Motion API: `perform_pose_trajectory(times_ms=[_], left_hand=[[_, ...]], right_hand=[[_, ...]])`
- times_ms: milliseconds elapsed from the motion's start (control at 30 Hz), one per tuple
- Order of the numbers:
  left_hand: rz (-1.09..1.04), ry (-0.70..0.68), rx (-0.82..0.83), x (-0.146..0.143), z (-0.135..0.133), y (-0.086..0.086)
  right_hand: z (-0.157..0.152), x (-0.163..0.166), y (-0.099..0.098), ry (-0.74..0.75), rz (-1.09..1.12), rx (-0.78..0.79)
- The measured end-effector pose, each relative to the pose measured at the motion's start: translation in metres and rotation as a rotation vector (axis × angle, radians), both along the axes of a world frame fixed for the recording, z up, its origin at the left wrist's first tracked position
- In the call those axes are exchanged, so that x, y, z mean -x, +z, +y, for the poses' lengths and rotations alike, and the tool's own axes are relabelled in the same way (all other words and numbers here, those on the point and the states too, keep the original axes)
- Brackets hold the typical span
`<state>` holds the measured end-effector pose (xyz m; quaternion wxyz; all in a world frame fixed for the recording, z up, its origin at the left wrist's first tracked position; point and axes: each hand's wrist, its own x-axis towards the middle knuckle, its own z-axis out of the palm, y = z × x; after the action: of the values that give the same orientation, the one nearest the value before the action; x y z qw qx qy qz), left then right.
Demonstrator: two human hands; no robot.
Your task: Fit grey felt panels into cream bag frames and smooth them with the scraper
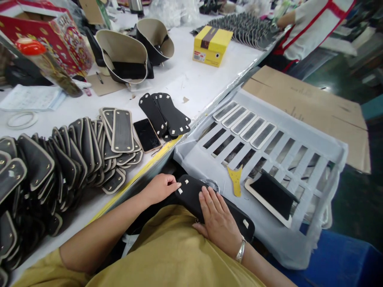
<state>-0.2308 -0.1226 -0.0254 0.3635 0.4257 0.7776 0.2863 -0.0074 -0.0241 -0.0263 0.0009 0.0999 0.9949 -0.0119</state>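
Observation:
A long black panel with rounded ends [191, 198] lies near my lap, and small white tabs [186, 181] show at both of its ends. My left hand [160, 188] is closed in a pinch at the panel's left end, its fingertips close beside a white tab; what they hold, if anything, is too small to make out. Flat across the panel's middle rests my right hand [218, 215], fingers stretched out and covering part of it. Several similar black panels with white tabs [170, 111] lie on the white table, next to a phone [147, 135].
At left stand many grey, light-edged pieces [86, 143]. On the right, a slatted grey rack [206, 167] carries several framed pieces [263, 135], a yellow tool [235, 179] and a black-and-white piece [272, 195]. A yellow box [212, 46] and cardboard [311, 107] lie beyond. Another person [314, 28] is at upper right.

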Motion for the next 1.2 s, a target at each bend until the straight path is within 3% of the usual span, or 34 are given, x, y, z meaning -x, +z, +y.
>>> perform_pose_trajectory(times_ms=[267,467,633,933,1000,1067,1200], left_hand=[[0.092,0.064,-0.111,-0.011,-0.007,0.000],[-0.338,0.335,-0.236,-0.013,-0.023,-0.030],[-0.627,0.314,-0.366,-0.028,-0.028,-0.052],[-1.028,0.512,-0.382,-0.033,-0.022,-0.052],[-0.914,0.597,-0.346,-0.028,-0.021,-0.048],[-0.660,0.600,-0.315,-0.022,-0.020,-0.041],[-0.235,0.321,-0.183,-0.009,-0.019,-0.019]], right_hand=[[-0.006,0.016,0.006,0.076,-0.019,0.019],[0.007,-0.011,0.010,0.101,0.024,-0.059],[0.015,-0.017,0.002,0.112,0.049,-0.124],[0.009,0.025,0.001,0.150,-0.036,-0.097],[0.008,0.030,0.002,0.163,-0.038,-0.097],[0.005,0.034,0.003,0.166,-0.033,-0.095],[-0.001,0.039,0.001,0.137,-0.022,-0.084]])
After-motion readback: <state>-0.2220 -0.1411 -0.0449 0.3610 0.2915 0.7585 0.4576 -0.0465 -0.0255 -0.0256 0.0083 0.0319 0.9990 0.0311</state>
